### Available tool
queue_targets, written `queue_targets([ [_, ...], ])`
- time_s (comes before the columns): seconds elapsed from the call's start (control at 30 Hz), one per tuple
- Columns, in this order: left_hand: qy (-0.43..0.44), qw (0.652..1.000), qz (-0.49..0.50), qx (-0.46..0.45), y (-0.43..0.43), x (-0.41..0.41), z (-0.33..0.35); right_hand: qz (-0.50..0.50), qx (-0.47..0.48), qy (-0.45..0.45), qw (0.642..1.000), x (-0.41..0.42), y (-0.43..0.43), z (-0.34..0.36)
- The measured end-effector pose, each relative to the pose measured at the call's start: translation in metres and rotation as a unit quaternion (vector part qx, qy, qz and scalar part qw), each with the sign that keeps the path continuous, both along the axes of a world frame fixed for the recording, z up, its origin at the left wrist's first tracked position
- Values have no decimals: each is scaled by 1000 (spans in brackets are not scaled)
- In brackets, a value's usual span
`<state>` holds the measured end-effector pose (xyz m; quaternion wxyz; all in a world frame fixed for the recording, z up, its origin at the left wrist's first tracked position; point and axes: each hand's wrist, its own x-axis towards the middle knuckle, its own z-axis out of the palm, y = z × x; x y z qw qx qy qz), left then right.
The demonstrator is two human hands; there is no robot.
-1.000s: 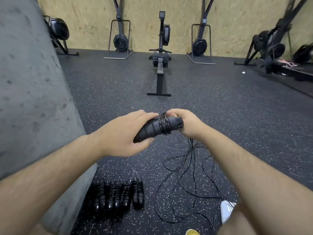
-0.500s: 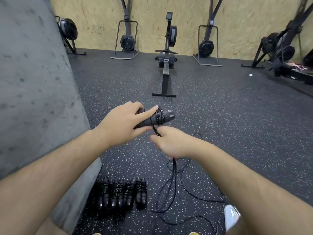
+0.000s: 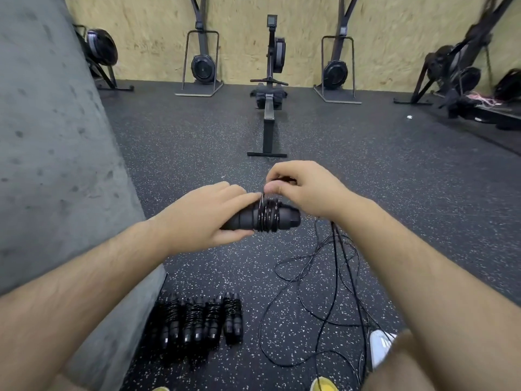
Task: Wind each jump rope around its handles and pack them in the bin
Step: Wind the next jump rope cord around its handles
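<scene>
The left hand (image 3: 203,214) grips a pair of black jump-rope handles (image 3: 262,218), its fingers curled over the top and the thumb under them, holding them level above the floor. The handles are ribbed, matte cylinders, and several glossy turns of thin black cord (image 3: 269,214) circle them near their right end. The right hand (image 3: 304,187), just above and to the right, pinches the cord between thumb and curled fingers, right above the coils.

From under the right wrist the loose rope (image 3: 324,280) drops to the floor (image 3: 366,170) and lies there in slack, tangled loops, on the near right. The floor is dark rubber matting flecked with pale specks.

On the near left, four already-wound jump ropes (image 3: 197,320) lie side by side on the floor, touching, next to the foot of a rough grey concrete pillar (image 3: 56,150).

Far across the room, a rowing machine (image 3: 269,88) stands before a chipboard wall (image 3: 304,21). The toe of a white shoe (image 3: 379,345) shows at the near right.
</scene>
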<state>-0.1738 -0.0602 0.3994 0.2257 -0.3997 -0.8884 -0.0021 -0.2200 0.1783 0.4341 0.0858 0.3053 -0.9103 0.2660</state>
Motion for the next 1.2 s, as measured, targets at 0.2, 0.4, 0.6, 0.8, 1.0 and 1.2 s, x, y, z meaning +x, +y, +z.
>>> queue_targets([
  [0.2, -14, 998, 11, 56, 8, 10, 6, 15, -174, -214, 961, -9, 16, -35],
  [0.4, 132, 991, -5, 1, 11, -6, 8, -26, -325, -372, 869, -5, 11, -22],
  [0.6, 155, 986, -43, -32, 4, -9, 0, -67, -131, -289, 946, 5, 7, -25],
  [0.8, 97, 994, -40, 19, 6, -10, -6, -49, -109, -266, 957, 10, -4, -26],
  [1.0, -72, 948, -17, 310, 8, 0, -11, -76, -185, -199, 959, 9, -16, -25],
  [1.2, -207, 757, 90, 613, 32, 3, -1, -116, -221, -88, 964, 9, -24, -29],
])
